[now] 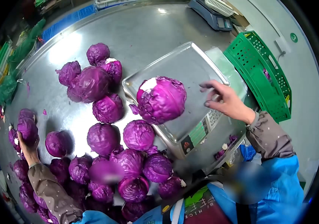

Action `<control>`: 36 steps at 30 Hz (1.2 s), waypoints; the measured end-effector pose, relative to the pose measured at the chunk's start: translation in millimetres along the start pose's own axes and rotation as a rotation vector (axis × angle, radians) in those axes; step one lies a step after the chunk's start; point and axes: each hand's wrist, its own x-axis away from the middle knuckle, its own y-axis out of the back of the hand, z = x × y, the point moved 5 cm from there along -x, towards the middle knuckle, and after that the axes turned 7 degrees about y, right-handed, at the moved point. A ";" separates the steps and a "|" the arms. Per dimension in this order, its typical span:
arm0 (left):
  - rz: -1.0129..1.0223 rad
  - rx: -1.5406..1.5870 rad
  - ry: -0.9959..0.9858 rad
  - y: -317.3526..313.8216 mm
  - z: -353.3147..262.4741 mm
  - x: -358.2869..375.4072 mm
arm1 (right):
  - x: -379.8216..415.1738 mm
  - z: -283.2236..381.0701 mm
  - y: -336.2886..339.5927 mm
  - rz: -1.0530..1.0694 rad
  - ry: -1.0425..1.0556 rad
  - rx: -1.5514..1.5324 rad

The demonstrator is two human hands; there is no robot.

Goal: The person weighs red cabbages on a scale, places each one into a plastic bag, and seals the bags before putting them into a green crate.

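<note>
At the far left, my left hand [29, 152] is wrapped round a red cabbage [27, 128], with more cabbages close by. My right hand [224, 100] hovers over the right side of a weighing scale's metal pan [200, 84], its fingers curved and apart, holding nothing. One large red cabbage [163, 100] with a white cut patch rests on the left part of that pan, a short way from my right fingertips. The scale's keypad and green label panel [196, 135] face me.
Several red cabbages [88, 84] sit in a cluster left of the scale, and a bigger heap [129, 163] lies along the near side of the steel table [155, 33]. A green crate [258, 71] stands at the right. Another scale [211, 16] is at the back.
</note>
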 end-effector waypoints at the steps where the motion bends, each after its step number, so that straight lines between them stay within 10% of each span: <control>1: 0.027 0.038 0.007 -6.6 -5.8 6.5 | -3.2 11.1 -2.9 0.025 0.058 0.016; 24: 0.388 -0.243 -0.113 -182.5 53.6 307.0 | -60.2 14.0 -71.2 -0.089 0.280 -0.123; 33: 0.381 -0.243 -0.154 -330.1 186.2 361.6 | -17.5 -68.8 -25.8 0.096 -0.023 -1.608; 36: 0.307 -0.667 -0.528 -354.5 213.7 349.2 | 31.5 -100.6 17.6 0.072 0.009 -1.812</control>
